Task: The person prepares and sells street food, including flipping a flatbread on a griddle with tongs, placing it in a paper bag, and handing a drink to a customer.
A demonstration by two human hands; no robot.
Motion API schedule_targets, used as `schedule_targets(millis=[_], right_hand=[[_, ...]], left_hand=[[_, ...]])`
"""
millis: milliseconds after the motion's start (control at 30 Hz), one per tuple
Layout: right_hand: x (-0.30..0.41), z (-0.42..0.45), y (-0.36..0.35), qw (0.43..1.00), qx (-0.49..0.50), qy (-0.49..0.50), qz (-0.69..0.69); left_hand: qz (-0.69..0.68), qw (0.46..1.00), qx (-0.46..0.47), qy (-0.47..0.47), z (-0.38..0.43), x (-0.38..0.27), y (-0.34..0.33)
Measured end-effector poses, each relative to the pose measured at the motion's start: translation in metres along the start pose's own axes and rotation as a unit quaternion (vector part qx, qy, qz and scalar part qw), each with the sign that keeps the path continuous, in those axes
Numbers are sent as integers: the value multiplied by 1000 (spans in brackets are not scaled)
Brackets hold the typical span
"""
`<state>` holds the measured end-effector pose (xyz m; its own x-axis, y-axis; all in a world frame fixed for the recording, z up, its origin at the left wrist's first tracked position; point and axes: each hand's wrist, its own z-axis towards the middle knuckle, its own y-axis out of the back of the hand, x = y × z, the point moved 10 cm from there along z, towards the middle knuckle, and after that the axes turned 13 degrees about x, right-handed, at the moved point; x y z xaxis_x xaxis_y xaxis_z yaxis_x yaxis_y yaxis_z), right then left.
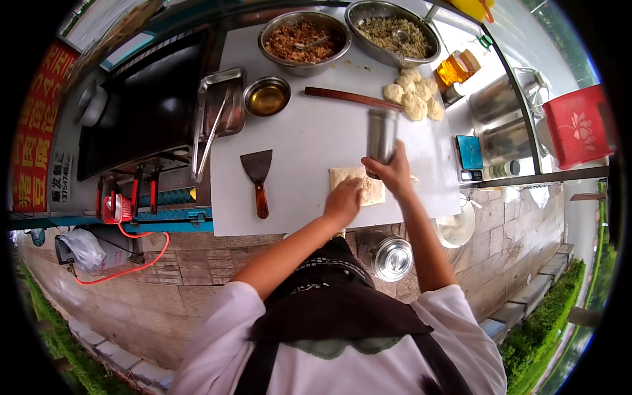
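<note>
My right hand grips a stainless steel cylindrical container, blurred, above the right part of the work board. Below it lies a flat rectangular sheet of dough with a crumbly sprinkling on its middle. My left hand is over the sheet's left half, fingers bunched and blurred; whether they hold anything is hidden. Past the container, a dark wooden rod lies beside several pale dough balls. A scraper with a wooden handle rests flat to the left of the dough.
Two steel bowls of filling, one reddish and one greenish, stand at the back. A bowl of oil sits beside a steel tray with tongs. The black griddle is left; an oil bottle stands right. A lidded steel pot is below.
</note>
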<state>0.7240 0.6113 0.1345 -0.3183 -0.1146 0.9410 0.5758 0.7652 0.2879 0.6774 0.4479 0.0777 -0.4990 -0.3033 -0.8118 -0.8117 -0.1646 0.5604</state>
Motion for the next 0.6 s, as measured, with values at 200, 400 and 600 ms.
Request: schedule_targets(millis=[200, 400, 600], right_hand=[[24, 67, 62, 813, 130, -84, -561], [-17, 128, 129, 619, 227, -170, -733], [-1, 40, 31, 654, 226, 110, -714]], left_hand=[[289, 947, 62, -124, 25, -3, -83], [325, 932, 102, -122, 28, -1, -71], [330, 940, 63, -61, 22, 16, -45]])
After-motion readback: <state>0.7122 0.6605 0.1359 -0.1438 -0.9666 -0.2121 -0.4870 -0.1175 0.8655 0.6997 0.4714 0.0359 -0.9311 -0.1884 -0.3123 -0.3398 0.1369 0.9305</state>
